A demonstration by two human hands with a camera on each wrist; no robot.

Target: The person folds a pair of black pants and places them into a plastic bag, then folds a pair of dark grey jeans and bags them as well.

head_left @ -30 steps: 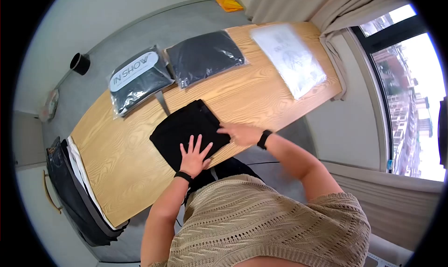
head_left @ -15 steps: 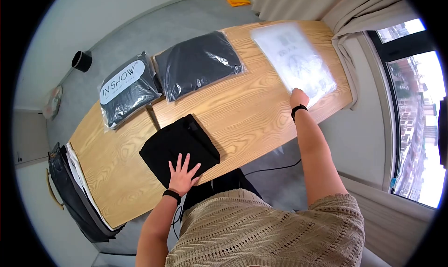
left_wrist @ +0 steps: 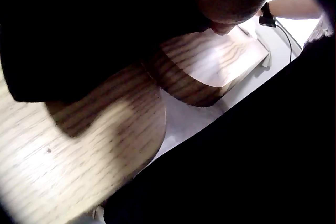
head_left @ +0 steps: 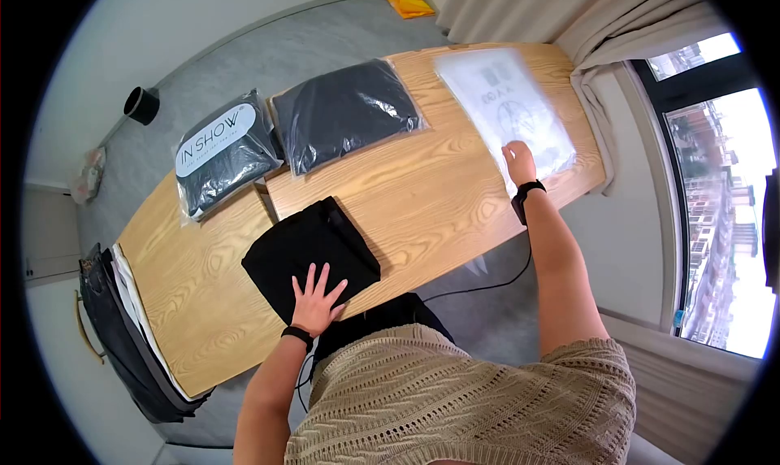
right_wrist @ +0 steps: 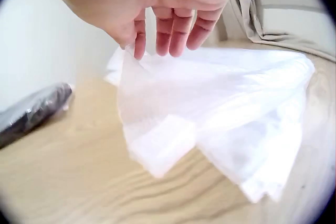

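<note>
A folded black garment [head_left: 313,245] lies at the near edge of the wooden table. On its near part rests my left hand [head_left: 315,301], fingers spread and straight. My right hand [head_left: 520,162] is at the right end of the table, over a pile of clear, whitish plastic bags [head_left: 508,99] with faint printing. In the right wrist view, thumb and forefinger pinch the edge of a plastic bag [right_wrist: 210,98], which is lifted into folds; the other fingers [right_wrist: 181,32] hang loosely. The left wrist view shows the black garment [left_wrist: 94,29] dark and close.
Two bagged dark garments lie along the far edge: one labelled package [head_left: 227,152] and one plain package [head_left: 349,111]. Trousers [head_left: 134,343] hang over the table's left end. A gap [head_left: 266,201] runs between the table halves. A curtain [head_left: 597,99] hangs beside the right end.
My right hand has left the black garment, reached right to the plastic bags and taken hold of the edge of one. My left hand has stayed on the garment.
</note>
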